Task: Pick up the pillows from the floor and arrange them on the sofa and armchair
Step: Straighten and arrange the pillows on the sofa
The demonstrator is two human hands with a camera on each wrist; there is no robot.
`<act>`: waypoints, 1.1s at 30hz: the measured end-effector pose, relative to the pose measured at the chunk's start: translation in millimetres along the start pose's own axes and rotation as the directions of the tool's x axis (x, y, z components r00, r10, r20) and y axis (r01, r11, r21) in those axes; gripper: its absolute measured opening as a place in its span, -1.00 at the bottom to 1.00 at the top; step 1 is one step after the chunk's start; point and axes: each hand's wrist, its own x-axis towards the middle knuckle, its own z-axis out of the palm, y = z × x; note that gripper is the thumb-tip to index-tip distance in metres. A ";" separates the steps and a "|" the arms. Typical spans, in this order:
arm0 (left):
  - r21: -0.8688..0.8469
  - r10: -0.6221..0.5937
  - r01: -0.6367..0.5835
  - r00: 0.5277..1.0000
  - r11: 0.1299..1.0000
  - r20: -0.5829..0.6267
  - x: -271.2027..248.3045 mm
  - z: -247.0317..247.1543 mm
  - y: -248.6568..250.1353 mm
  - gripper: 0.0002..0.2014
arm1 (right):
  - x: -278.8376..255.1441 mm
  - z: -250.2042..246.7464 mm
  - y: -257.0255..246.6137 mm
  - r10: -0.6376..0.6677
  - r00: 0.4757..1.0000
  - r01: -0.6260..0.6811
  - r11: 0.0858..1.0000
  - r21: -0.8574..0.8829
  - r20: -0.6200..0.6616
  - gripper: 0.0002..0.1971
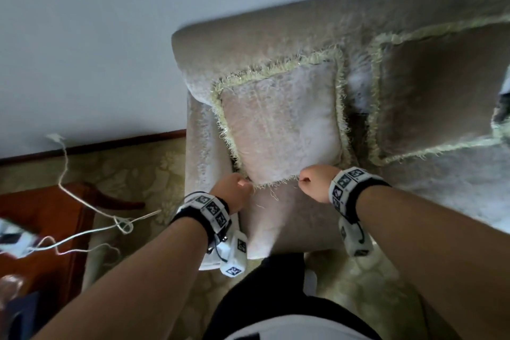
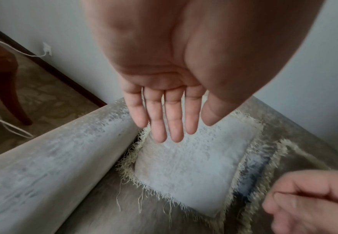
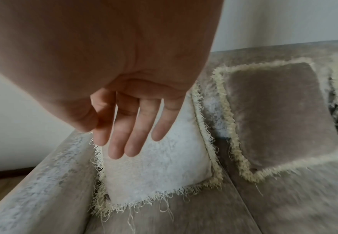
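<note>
A pale pillow (image 1: 278, 124) with a yellowish fringe leans in the sofa's left corner, against the backrest and the armrest (image 1: 198, 146). To its right a larger brown fringed pillow (image 1: 436, 96) stands against the backrest. My left hand (image 1: 234, 190) hovers at the pale pillow's lower left corner; in the left wrist view its fingers (image 2: 174, 126) are straight over the pale pillow (image 2: 190, 171) and hold nothing. My right hand (image 1: 311, 181) is at the lower right corner, its fingers (image 3: 128, 139) loose above the pale pillow (image 3: 156, 171) and empty. The brown pillow (image 3: 280, 110) stands just beyond.
A dark wooden piece of furniture (image 1: 41, 229) stands on the patterned carpet (image 1: 138, 168) left of the sofa, with a white cord (image 1: 91, 210) trailing over it. My dark-trousered legs (image 1: 265, 284) are against the seat's front edge. A pale wall rises behind.
</note>
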 end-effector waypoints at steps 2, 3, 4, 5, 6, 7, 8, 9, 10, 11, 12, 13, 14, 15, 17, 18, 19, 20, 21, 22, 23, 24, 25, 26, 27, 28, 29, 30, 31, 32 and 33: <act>-0.023 -0.012 0.012 1.000 1.000 -0.019 17.9 -8.3 5.0 -0.75 | 13.1 -14.6 -2.8 -0.014 0.999 0.015 0.999 -0.039 0.031 -0.64; -0.043 -0.014 0.013 0.999 0.999 -0.032 27.8 -14.3 9.8 -0.76 | 21.2 -25.9 -3.3 -0.026 0.998 0.029 0.997 -0.069 0.048 -0.63; -0.060 -0.018 0.015 0.999 0.998 -0.035 33.9 -18.1 14.7 -0.77 | 25.0 -35.4 -3.1 -0.026 0.998 0.031 0.996 -0.085 0.064 -0.63; -0.078 -0.019 0.016 0.999 0.997 -0.039 42.2 -21.7 19.8 -0.80 | 31.0 -47.2 -0.6 -0.028 0.997 0.035 0.995 -0.099 0.068 -0.65; -0.098 -0.029 0.024 0.999 0.995 -0.044 50.9 -26.2 26.0 -0.83 | 38.7 -61.0 2.2 -0.024 0.998 0.030 0.994 -0.105 0.063 -0.66; -0.118 -0.035 0.029 0.999 0.993 -0.042 58.8 -29.3 31.9 -0.84 | 46.2 -73.4 5.6 -0.004 0.998 0.010 0.995 -0.098 0.055 -0.67; -0.136 -0.041 0.036 0.999 0.990 -0.033 68.9 -31.5 37.4 -0.82 | 54.4 -85.9 9.6 0.016 0.999 -0.013 0.996 -0.088 0.036 -0.67; -0.146 -0.037 0.033 0.999 0.989 -0.022 80.3 -31.5 40.8 -0.80 | 63.0 -97.1 14.3 0.030 0.999 -0.029 0.996 -0.082 0.012 -0.69; -0.150 -0.037 0.035 0.999 0.988 -0.009 89.5 -33.0 44.4 -0.79 | 70.9 -107.3 18.9 0.042 0.999 -0.043 0.997 -0.070 -0.011 -0.70; -0.156 -0.041 0.040 0.999 0.987 -0.002 100.6 -33.1 46.6 -0.78 | 80.7 -115.0 24.2 0.054 0.998 -0.056 0.997 -0.056 -0.024 -0.73; -0.163 -0.050 0.049 0.999 0.985 0.000 108.9 -34.4 48.6 -0.77 | 87.7 -120.6 27.9 0.060 0.998 -0.061 0.997 -0.048 -0.032 -0.75; -0.175 -0.055 0.054 0.998 0.983 -0.001 115.6 -36.1 50.5 -0.77 | 93.6 -124.1 30.5 0.055 0.998 -0.056 0.998 -0.042 -0.025 -0.76; -0.195 -0.064 0.064 0.998 0.979 0.005 121.9 -38.1 53.1 -0.78 | 100.7 -126.0 33.2 0.047 0.999 -0.047 0.998 -0.040 -0.007 -0.76; -0.223 -0.067 0.066 0.998 0.973 0.005 130.4 -39.5 54.8 -0.79 | 109.5 -127.7 35.3 0.031 0.999 -0.031 0.999 -0.038 0.006 -0.75; -0.292 -0.080 0.080 0.997 0.953 0.012 145.1 -40.2 57.7 -0.80 | 129.5 -131.7 36.9 0.005 1.000 -0.005 1.000 -0.027 0.013 -0.76; -0.330 -0.095 0.093 0.995 0.939 0.008 153.2 -40.0 58.5 -0.81 | 143.5 -135.0 37.4 -0.001 1.000 0.001 1.000 -0.017 0.004 -0.76; -0.365 -0.115 0.106 0.993 0.925 -0.001 162.4 -37.6 58.1 -0.81 | 159.9 -138.3 37.9 -0.004 1.000 0.004 1.000 -0.007 -0.013 -0.77; -0.384 -0.133 0.120 0.991 0.915 -0.008 169.7 -35.5 57.2 -0.81 | 176.8 -140.9 37.4 -0.011 0.999 0.011 1.000 -0.011 -0.038 -0.78; -0.397 -0.146 0.129 0.989 0.909 -0.012 174.4 -33.7 54.7 -0.81 | 192.9 -143.0 36.2 -0.025 0.998 0.023 0.999 -0.030 -0.064 -0.77; -0.401 -0.167 0.149 0.986 0.904 -0.010 177.4 -32.6 52.1 -0.82 | 209.7 -144.1 32.5 -0.039 0.996 0.034 0.998 -0.059 -0.076 -0.75; -0.405 -0.185 0.164 0.983 0.899 -0.013 179.3 -32.1 49.2 -0.81 | 225.7 -145.3 27.6 -0.054 0.995 0.046 0.995 -0.091 -0.082 -0.71; -0.406 -0.203 0.180 0.979 0.896 -0.013 179.8 -30.8 44.5 -0.80 | 238.9 -146.6 21.6 -0.069 0.994 0.059 0.991 -0.118 -0.082 -0.67; -0.411 -0.226 0.201 0.974 0.889 -0.012 179.1 -28.3 38.8 -0.80 | 250.5 -148.1 15.1 -0.085 0.992 0.073 0.989 -0.130 -0.088 -0.63; -0.419 -0.256 0.229 0.967 0.879 -0.008 177.2 -26.9 32.8 -0.80 | 261.9 -150.8 6.9 -0.106 0.989 0.091 0.985 -0.144 -0.103 -0.61; -0.428 -0.275 0.250 0.962 0.869 0.004 175.1 -24.1 26.9 -0.81 | 271.6 -153.7 1.6 -0.132 0.983 0.110 0.981 -0.162 -0.130 -0.58; -0.437 -0.293 0.272 0.956 0.857 0.021 172.1 -21.6 21.5 -0.81 | 280.3 -156.7 -2.6 -0.161 0.975 0.131 0.973 -0.190 -0.151 -0.55; -0.443 -0.311 0.293 0.950 0.847 0.033 170.8 -20.2 16.6 -0.82 | 288.3 -160.8 -5.5 -0.194 0.966 0.155 0.964 -0.218 -0.170 -0.52; -0.447 -0.336 0.316 0.941 0.837 0.036 170.6 -20.8 12.2 -0.84 | 295.8 -165.8 -8.8 -0.220 0.959 0.172 0.953 -0.250 -0.179 -0.50; -0.458 -0.366 0.337 0.930 0.823 0.028 170.4 -23.3 7.9 -0.87 | 305.0 -169.6 -11.5 -0.247 0.952 0.195 0.944 -0.267 -0.179 -0.48; -0.468 -0.386 0.350 0.922 0.811 0.019 170.1 -27.2 5.4 -0.89 | 311.3 -173.9 -14.0 -0.265 0.947 0.210 0.938 -0.277 -0.180 -0.45; -0.480 -0.396 0.353 0.918 0.803 0.014 169.9 -30.5 2.9 -0.91 | 318.1 -177.3 -15.8 -0.279 0.944 0.223 0.934 -0.280 -0.178 -0.40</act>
